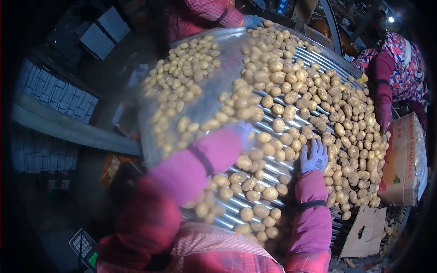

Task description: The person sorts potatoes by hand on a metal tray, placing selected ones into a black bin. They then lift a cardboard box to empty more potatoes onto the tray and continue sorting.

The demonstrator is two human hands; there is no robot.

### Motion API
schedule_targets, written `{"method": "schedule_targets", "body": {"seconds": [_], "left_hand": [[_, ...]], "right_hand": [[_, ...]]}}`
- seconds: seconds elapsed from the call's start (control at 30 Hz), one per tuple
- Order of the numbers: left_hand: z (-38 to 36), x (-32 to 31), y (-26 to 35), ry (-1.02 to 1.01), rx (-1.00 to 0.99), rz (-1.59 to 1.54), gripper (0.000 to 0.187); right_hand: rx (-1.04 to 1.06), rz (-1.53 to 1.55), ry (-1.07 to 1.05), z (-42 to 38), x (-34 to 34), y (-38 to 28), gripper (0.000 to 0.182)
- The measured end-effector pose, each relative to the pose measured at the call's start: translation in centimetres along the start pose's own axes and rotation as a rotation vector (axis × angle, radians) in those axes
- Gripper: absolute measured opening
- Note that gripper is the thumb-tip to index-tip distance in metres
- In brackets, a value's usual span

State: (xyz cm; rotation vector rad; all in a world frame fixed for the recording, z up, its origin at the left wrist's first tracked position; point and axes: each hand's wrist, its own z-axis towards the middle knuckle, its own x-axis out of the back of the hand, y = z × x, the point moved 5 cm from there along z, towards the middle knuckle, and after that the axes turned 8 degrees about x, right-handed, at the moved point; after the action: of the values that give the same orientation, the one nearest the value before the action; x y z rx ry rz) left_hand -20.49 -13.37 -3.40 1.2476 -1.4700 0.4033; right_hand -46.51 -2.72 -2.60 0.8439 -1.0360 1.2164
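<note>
The gloved right hand (pixel 314 156) is resting open, fingers spread, on potatoes (pixel 291 98) heaped across the roller table (pixel 268 168) (sorting seems underway), while the blurred left hand (pixel 243 132), grip untellable, is reaching mid-table.

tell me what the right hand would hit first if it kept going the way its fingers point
The right hand, gloved and laid flat on the roller table, points up and away from the person. Almost at once it would meet the potatoes heaped just past its fingertips, though depth is hard to judge.
</note>
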Motion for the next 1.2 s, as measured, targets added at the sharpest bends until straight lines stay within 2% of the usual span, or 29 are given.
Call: {"method": "schedule_targets", "body": {"seconds": [0.03, 0.1, 0.13, 0.2, 0.23, 0.3, 0.33, 0.37, 0.4, 0.43, 0.5, 0.53, 0.6, 0.63, 0.7, 0.73, 0.8, 0.83, 0.93, 0.97, 1.0, 1.1, 1.2], "left_hand": [[0.4, 0.1, 0.3, 0.002, 0.000, 0.004, 0.051], [0.5, 1.4, 2.4, 0.312, -0.188, 0.073, 0.048], [0.9, 1.9, 3.3, 0.311, -0.181, 0.074, 0.048], [2.7, 3.1, 5.3, 0.207, -0.068, 0.294, 0.044], [3.3, 4.3, 6.7, 0.211, -0.067, 0.287, 0.044], [4.2, 5.3, 6.9, -0.053, 0.150, 0.480, 0.039], [8.1, 0.1, 2.2, 0.060, 0.047, 0.002, 0.040], [11.7, -4.8, -2.2, 0.078, -0.146, -0.654, 0.040], [15.1, -9.5, -6.6, 0.045, -0.372, -1.068, 0.041], [12.7, -6.1, -4.1, 0.034, -0.376, -1.062, 0.041], [9.0, -1.1, 0.0, 0.125, 0.008, 0.229, 0.045], [9.4, -1.7, -0.4, 0.123, -0.002, 0.229, 0.045], [9.4, -2.0, -1.2, 0.294, -0.211, 0.041, 0.043], [8.1, 0.0, -0.2, 0.297, -0.210, 0.040, 0.043], [4.3, 6.2, 2.1, 0.171, -0.115, -0.099, 0.041], [3.3, 6.9, 1.4, 0.185, -0.104, -0.093, 0.041], [0.4, 6.7, 0.2, -0.458, -0.041, -1.919, 0.044], [-0.7, 6.9, -1.2, -0.351, 0.060, -2.083, 0.050], [-3.4, 4.3, -3.9, -0.155, 0.048, -2.053, 0.055], [-3.7, 3.1, -4.5, 0.077, 0.029, -1.657, 0.058], [-5.1, 3.0, -4.5, 0.074, 0.049, -1.685, 0.058], [-9.7, 4.5, -3.4, -0.337, -0.150, -2.390, 0.056], [-14.4, 4.5, -3.6, -0.379, -0.213, -2.494, 0.050]], "right_hand": [[-0.002, 0.003, 0.003, 0.1, -0.1, 0.1, 0.047], [0.034, 0.023, 0.052, 0.0, 0.3, -0.2, 0.046], [0.037, 0.027, 0.050, 0.0, 0.4, -0.4, 0.046], [0.023, 0.049, 0.062, 0.2, 0.9, -0.6, 0.043], [0.036, 0.038, 0.055, 0.2, 1.0, -0.5, 0.042], [0.028, 0.043, 0.032, 0.0, 0.7, -0.3, 0.044], [0.018, 0.050, 0.019, 0.1, 0.5, -0.2, 0.045], [0.015, 0.050, 0.026, 0.3, 0.7, -0.2, 0.045], [0.011, 0.051, 0.020, 0.3, 0.9, -0.3, 0.045], [0.002, 0.052, 0.010, 0.2, 0.9, -0.4, 0.044], [-0.001, 0.040, 0.006, 0.1, 0.5, -0.2, 0.044], [0.007, 0.031, 0.005, 0.2, 0.4, -0.2, 0.044], [0.016, 0.018, 0.007, 0.1, 0.5, -0.2, 0.044], [0.022, 0.017, 0.020, 0.1, 0.5, -0.2, 0.044], [0.037, 0.022, 0.048, 0.1, 0.4, -0.2, 0.044], [0.029, 0.036, 0.056, -0.1, 0.4, 0.0, 0.044], [0.054, 0.073, 0.082, 0.1, 0.2, -0.1, 0.043], [0.088, 0.043, 0.126, 0.0, 0.3, -0.1, 0.042], [0.159, 0.030, 0.140, 0.2, 0.6, -0.7, 0.039], [0.143, 0.024, 0.158, 0.3, 0.4, -0.6, 0.039], [0.120, 0.018, 0.171, 0.3, 0.6, -0.7, 0.038], [0.111, 0.003, 0.109, 0.1, 1.0, -0.9, 0.038], [0.136, -0.032, 0.140, -0.1, 0.0, 0.0, 0.039]]}}
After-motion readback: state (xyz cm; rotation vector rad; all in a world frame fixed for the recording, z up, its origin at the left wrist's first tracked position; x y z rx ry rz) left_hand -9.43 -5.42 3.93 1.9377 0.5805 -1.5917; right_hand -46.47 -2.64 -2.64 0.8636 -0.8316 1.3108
